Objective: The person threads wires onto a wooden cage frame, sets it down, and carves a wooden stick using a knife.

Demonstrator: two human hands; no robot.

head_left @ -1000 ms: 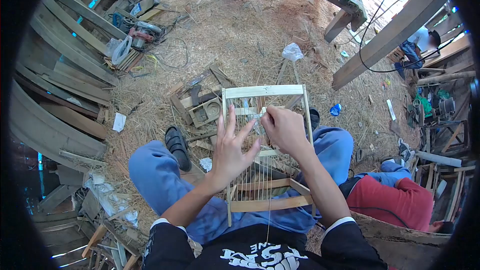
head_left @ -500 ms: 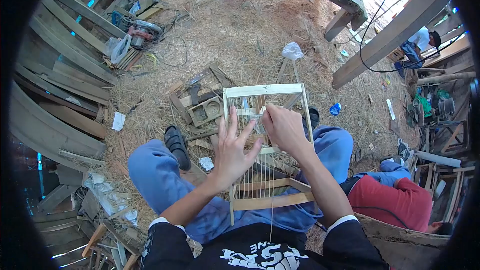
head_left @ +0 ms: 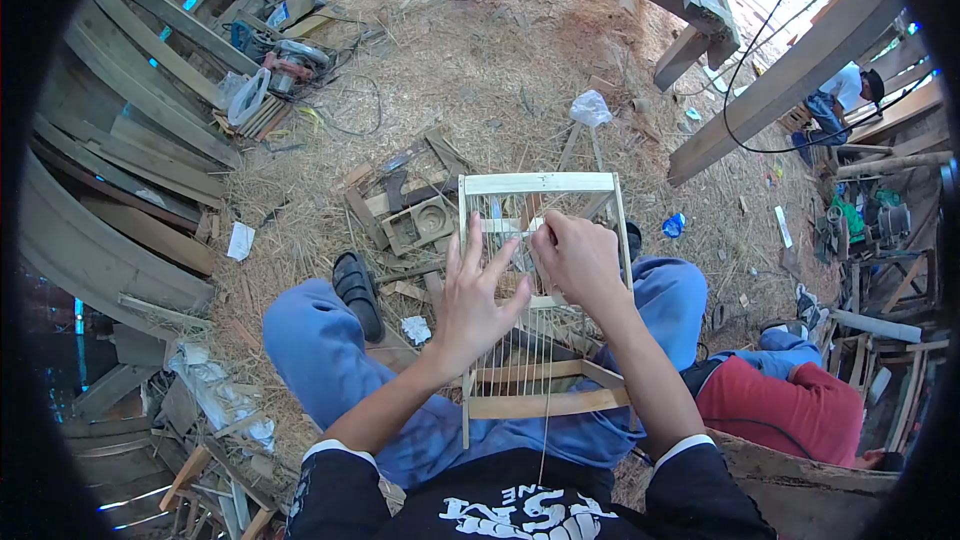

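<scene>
A small wooden frame (head_left: pixel 584 183) strung lengthwise with several thin strings (head_left: pixel 528 348) rests across my lap. My left hand (head_left: pixel 478 302) lies over the frame's left side, fingers stretched and spread against the strings. Over the upper right part, my right hand (head_left: pixel 584 258) is closed in a pinch with knuckles up; its fingertips and whatever they hold are hidden. A pale crossbar (head_left: pixel 494 225) shows just above the hands. From the frame's curved lower bar (head_left: pixel 545 405), one string runs down toward my shirt.
Beyond the frame lie wood offcuts and a block with a round recess (head_left: pixel 430 221). A circular saw (head_left: pixel 290 67) and cables are at upper left. A person in a red shirt (head_left: pixel 785 405) is close on the right; another person (head_left: pixel 845 90) works farther off. A post (head_left: pixel 780 85) leans at right.
The view has shifted a little, and the frame with both hands sits slightly farther right. My right hand has turned slightly, still pinched; my left fingers stay spread.
</scene>
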